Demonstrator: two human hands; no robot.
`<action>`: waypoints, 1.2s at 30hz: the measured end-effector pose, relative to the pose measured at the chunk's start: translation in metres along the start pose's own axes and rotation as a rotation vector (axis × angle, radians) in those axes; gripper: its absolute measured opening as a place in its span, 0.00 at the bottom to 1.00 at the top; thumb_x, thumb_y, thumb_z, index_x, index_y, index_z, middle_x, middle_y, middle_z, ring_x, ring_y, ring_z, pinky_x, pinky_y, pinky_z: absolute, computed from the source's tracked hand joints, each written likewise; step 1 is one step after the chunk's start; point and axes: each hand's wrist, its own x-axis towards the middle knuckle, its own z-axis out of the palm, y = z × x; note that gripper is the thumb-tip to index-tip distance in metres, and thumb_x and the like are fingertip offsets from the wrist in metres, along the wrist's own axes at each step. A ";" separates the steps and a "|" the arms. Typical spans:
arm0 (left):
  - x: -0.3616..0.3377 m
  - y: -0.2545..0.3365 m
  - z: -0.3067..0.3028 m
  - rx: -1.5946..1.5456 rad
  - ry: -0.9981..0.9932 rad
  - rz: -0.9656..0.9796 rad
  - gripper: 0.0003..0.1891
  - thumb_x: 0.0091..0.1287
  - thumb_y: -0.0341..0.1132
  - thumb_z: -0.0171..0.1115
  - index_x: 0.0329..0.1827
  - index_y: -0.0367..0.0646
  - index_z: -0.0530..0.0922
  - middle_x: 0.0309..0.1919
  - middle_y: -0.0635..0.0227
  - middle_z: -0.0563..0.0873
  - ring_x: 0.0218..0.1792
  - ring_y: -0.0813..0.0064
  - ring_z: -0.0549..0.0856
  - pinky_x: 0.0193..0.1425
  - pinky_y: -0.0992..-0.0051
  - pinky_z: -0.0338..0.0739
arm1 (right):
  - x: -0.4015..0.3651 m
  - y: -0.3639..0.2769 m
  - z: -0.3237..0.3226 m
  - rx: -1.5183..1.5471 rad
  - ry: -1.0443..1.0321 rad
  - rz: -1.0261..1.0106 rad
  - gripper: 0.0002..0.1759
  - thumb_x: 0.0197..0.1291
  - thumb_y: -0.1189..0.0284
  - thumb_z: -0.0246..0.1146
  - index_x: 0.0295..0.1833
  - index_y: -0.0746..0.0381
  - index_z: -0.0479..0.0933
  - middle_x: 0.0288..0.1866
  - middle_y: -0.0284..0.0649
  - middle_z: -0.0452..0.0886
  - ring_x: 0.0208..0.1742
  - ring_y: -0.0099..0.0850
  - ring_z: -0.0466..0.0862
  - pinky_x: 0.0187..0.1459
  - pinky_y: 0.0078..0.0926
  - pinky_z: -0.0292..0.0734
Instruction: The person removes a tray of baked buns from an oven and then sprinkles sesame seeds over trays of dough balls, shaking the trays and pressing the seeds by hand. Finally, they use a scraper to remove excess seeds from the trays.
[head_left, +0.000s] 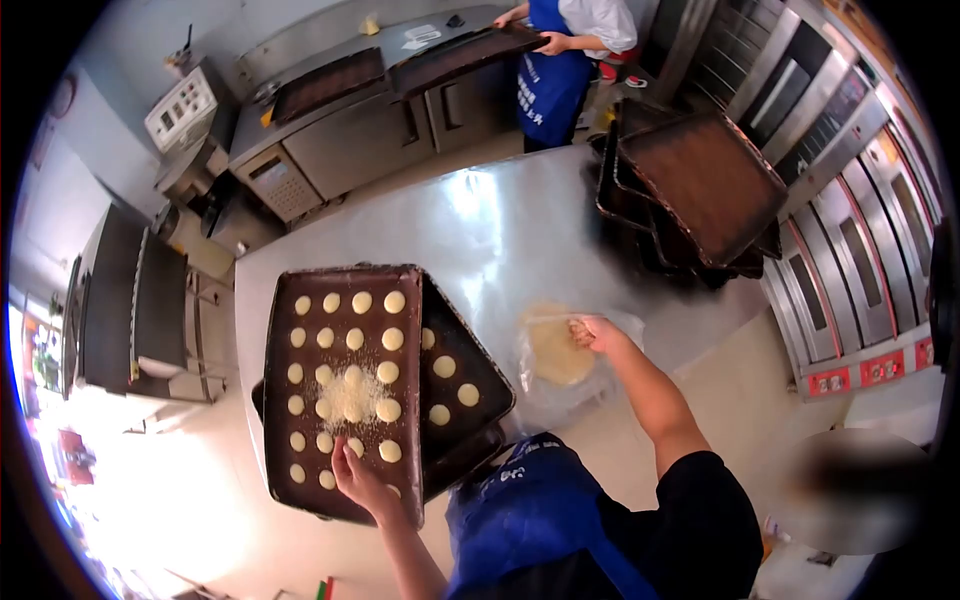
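My left hand [360,481] is over the lower part of a dark baking tray [281,385], its fingers stretched out. Rows of round pale dough pieces [393,339] lie on this tray. Pale seeds or crumbs [352,388] are heaped and scattered across its middle. Under it, turned at an angle, a second dark tray [471,422] carries more pale rounds. My right hand [594,334] is closed on the rim of a clear plastic bag [632,325]. Inside the bag is a pale grainy mass [560,350], like the scattered bits.
Stacked dark trays [705,185] stand at the right of the metal table [440,225]. Beyond it, a person in a blue apron [548,95] holds another tray [465,60] by a counter. Ovens [850,250] line the right side; a rack [160,305] stands left.
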 end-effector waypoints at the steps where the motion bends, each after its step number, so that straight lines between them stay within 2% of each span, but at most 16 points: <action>1: -0.005 0.008 0.006 -0.015 0.005 0.012 0.16 0.80 0.33 0.56 0.64 0.31 0.78 0.57 0.61 0.84 0.56 0.72 0.82 0.63 0.73 0.77 | 0.002 0.012 -0.012 0.164 -0.158 -0.012 0.14 0.75 0.64 0.58 0.33 0.56 0.76 0.21 0.27 0.69 0.16 0.21 0.67 0.16 0.22 0.62; 3: -0.008 0.027 0.016 0.137 0.040 0.036 0.17 0.79 0.33 0.56 0.64 0.31 0.79 0.58 0.59 0.84 0.58 0.70 0.82 0.66 0.69 0.76 | -0.003 0.038 -0.028 0.398 -0.431 -0.068 0.14 0.75 0.63 0.59 0.33 0.53 0.73 0.22 0.26 0.68 0.20 0.20 0.69 0.20 0.20 0.64; 5: -0.012 0.040 0.014 0.112 0.052 -0.061 0.16 0.77 0.36 0.57 0.58 0.35 0.82 0.49 0.65 0.87 0.51 0.75 0.82 0.61 0.73 0.75 | -0.053 0.059 0.015 0.279 0.116 -0.302 0.09 0.77 0.71 0.54 0.38 0.57 0.72 0.27 0.26 0.71 0.25 0.16 0.72 0.24 0.16 0.70; 6: -0.022 0.067 0.024 0.139 0.088 -0.046 0.16 0.77 0.38 0.58 0.58 0.36 0.83 0.49 0.66 0.86 0.51 0.77 0.81 0.59 0.74 0.75 | -0.056 0.066 0.014 0.327 0.087 -0.314 0.07 0.76 0.73 0.55 0.40 0.57 0.73 0.29 0.25 0.71 0.27 0.14 0.71 0.26 0.14 0.68; 7: 0.001 0.001 0.002 0.184 0.139 0.041 0.17 0.78 0.39 0.59 0.61 0.36 0.82 0.50 0.67 0.86 0.51 0.79 0.81 0.59 0.76 0.75 | -0.035 0.079 -0.033 0.191 -0.145 -0.382 0.09 0.79 0.68 0.53 0.42 0.57 0.75 0.27 0.26 0.69 0.22 0.17 0.67 0.21 0.16 0.64; 8: 0.001 -0.026 0.000 0.139 0.193 0.058 0.19 0.77 0.39 0.63 0.65 0.37 0.80 0.51 0.68 0.86 0.51 0.81 0.80 0.59 0.78 0.75 | -0.074 0.035 0.041 0.467 -0.645 0.066 0.13 0.82 0.64 0.49 0.42 0.57 0.73 0.25 0.28 0.66 0.17 0.19 0.61 0.17 0.18 0.57; 9: 0.006 -0.041 0.002 -0.012 0.191 0.047 0.21 0.77 0.37 0.65 0.68 0.38 0.79 0.52 0.68 0.86 0.50 0.82 0.80 0.58 0.79 0.74 | -0.084 0.026 0.066 0.471 -0.361 0.098 0.16 0.83 0.62 0.45 0.43 0.57 0.72 0.24 0.30 0.64 0.15 0.20 0.59 0.14 0.19 0.52; 11: 0.007 -0.040 0.005 0.102 0.210 0.063 0.23 0.76 0.37 0.66 0.71 0.37 0.77 0.51 0.69 0.86 0.46 0.84 0.79 0.54 0.79 0.76 | -0.097 0.005 0.143 0.332 -0.354 0.136 0.17 0.83 0.61 0.46 0.39 0.57 0.71 0.22 0.29 0.64 0.14 0.19 0.58 0.14 0.19 0.51; 12: 0.005 -0.033 0.004 0.105 0.203 0.007 0.24 0.75 0.38 0.66 0.70 0.38 0.77 0.57 0.61 0.85 0.56 0.73 0.80 0.62 0.73 0.74 | -0.097 -0.002 0.181 0.241 -0.325 0.134 0.19 0.83 0.60 0.47 0.36 0.56 0.70 0.21 0.29 0.64 0.13 0.18 0.57 0.13 0.18 0.49; 13: 0.001 -0.025 0.003 0.108 0.193 -0.051 0.24 0.74 0.39 0.66 0.70 0.38 0.77 0.64 0.53 0.84 0.66 0.62 0.82 0.70 0.67 0.73 | -0.089 -0.008 0.212 0.159 -0.377 0.123 0.18 0.82 0.61 0.48 0.36 0.56 0.69 0.21 0.29 0.64 0.13 0.18 0.58 0.14 0.18 0.49; 18: -0.018 -0.054 -0.011 0.067 0.231 0.063 0.25 0.74 0.41 0.66 0.70 0.38 0.77 0.66 0.49 0.82 0.71 0.55 0.78 0.76 0.63 0.68 | -0.072 0.002 0.406 -0.299 -0.707 0.101 0.17 0.80 0.61 0.52 0.36 0.58 0.69 0.23 0.31 0.65 0.15 0.19 0.59 0.17 0.18 0.53; 21: -0.026 -0.057 -0.027 -0.085 0.190 0.047 0.22 0.74 0.40 0.66 0.67 0.40 0.79 0.66 0.49 0.81 0.75 0.46 0.72 0.79 0.59 0.65 | -0.021 0.030 0.475 -0.459 -0.697 0.047 0.14 0.80 0.62 0.54 0.43 0.61 0.74 0.30 0.35 0.76 0.21 0.22 0.71 0.22 0.20 0.65; 24: -0.042 -0.050 -0.050 0.146 0.264 0.044 0.22 0.74 0.40 0.65 0.68 0.43 0.79 0.68 0.49 0.79 0.77 0.51 0.70 0.79 0.59 0.64 | 0.019 0.067 0.510 -0.920 -0.546 -0.229 0.15 0.78 0.66 0.58 0.53 0.67 0.82 0.46 0.40 0.87 0.39 0.27 0.86 0.38 0.24 0.81; 29: -0.047 -0.053 -0.067 0.192 0.333 0.033 0.23 0.75 0.37 0.65 0.71 0.45 0.77 0.71 0.52 0.77 0.76 0.57 0.71 0.80 0.62 0.64 | 0.036 0.093 0.529 -1.142 -0.523 -0.588 0.14 0.75 0.65 0.63 0.53 0.66 0.83 0.48 0.40 0.88 0.51 0.34 0.86 0.55 0.29 0.78; 31: -0.046 -0.054 -0.068 0.142 0.342 0.048 0.23 0.75 0.36 0.64 0.72 0.43 0.77 0.70 0.55 0.79 0.74 0.61 0.75 0.78 0.65 0.67 | 0.046 0.109 0.528 -1.412 -0.400 -0.987 0.16 0.71 0.63 0.67 0.54 0.64 0.84 0.49 0.44 0.88 0.53 0.41 0.87 0.56 0.33 0.78; 36: -0.046 -0.031 -0.062 -0.312 0.123 0.062 0.21 0.80 0.33 0.58 0.72 0.35 0.74 0.69 0.62 0.80 0.69 0.73 0.78 0.75 0.71 0.70 | 0.014 0.110 0.539 -1.583 -0.254 -0.962 0.22 0.66 0.55 0.71 0.52 0.64 0.85 0.52 0.45 0.87 0.55 0.41 0.85 0.58 0.36 0.78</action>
